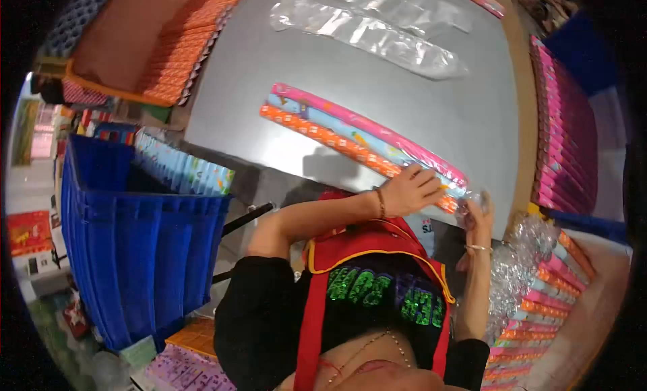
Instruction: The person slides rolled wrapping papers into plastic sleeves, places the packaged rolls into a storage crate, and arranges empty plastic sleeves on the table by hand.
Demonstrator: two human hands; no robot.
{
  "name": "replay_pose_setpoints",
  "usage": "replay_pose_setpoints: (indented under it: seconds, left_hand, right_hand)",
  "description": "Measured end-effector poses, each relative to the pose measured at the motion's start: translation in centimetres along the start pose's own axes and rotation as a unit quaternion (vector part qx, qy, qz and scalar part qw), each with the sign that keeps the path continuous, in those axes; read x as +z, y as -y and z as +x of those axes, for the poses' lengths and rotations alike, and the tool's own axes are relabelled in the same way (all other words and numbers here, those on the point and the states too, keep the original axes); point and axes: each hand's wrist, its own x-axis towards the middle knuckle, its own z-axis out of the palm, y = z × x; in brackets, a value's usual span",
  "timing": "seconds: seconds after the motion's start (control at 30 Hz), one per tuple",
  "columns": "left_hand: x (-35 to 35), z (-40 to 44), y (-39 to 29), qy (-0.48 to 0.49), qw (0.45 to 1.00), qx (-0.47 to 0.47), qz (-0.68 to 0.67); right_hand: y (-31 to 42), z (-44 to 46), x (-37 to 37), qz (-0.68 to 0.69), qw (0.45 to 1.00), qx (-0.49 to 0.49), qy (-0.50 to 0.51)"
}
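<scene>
Three wrapping paper rolls lie side by side at a slant on the grey table: a pink roll (350, 114), a light blue roll (337, 125) and an orange roll (317, 133). My left hand (409, 190) is over their near right end, fingers curled onto them. Clear plastic film shows around that end. At the tips of the rolls, my right hand (480, 216) pinches the gathered clear plastic sleeve (472, 199); part of its grip is hidden. Flat clear plastic sleeves (371, 34) lie farther up the table.
A blue bin (145, 249) with light blue rolls (182, 165) stands left. Orange rolls (168, 61) fill a box at upper left; pink rolls (559, 135) are stacked right. Wrapped sets of rolls (532, 323) lie at lower right. Another pink roll (482, 0) sits at the table's far edge.
</scene>
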Motion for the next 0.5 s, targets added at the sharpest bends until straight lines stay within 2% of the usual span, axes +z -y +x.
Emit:
replay_pose_setpoints:
  seconds: [0.1,0.23,0.27,0.37,0.4,0.47,0.5]
  left_hand:
    - [0.2,-0.3,0.0,-0.016,1.0,-0.011,-0.002]
    - [0.0,-0.6,0.2,-0.029,0.999,-0.011,-0.006]
    - [-0.1,-0.6,0.2,-0.013,1.0,-0.009,-0.009]
    - [-0.2,-0.6,0.3,-0.027,0.999,-0.004,-0.019]
    - [-0.2,-0.6,0.2,-0.029,0.999,-0.004,-0.021]
    - [-0.2,-0.7,0.1,-0.026,0.999,-0.006,-0.022]
    - [-0.2,-0.8,0.1,-0.029,0.999,-0.004,-0.025]
  right_hand:
    - [-0.9,0.7,-0.5,0.06,0.995,0.035,0.071]
    - [-1.0,1.1,0.1,0.111,0.987,0.093,0.065]
    - [-0.7,1.1,0.0,0.068,0.99,0.085,0.086]
    - [-1.3,1.6,-0.4,0.095,0.986,0.081,0.109]
    - [-1.2,1.5,-0.3,0.093,0.987,0.08,0.106]
    - [-0.8,1.6,0.3,0.014,0.99,0.143,0.011]
    - [-0.7,1.6,0.4,0.014,0.99,0.142,0.006]
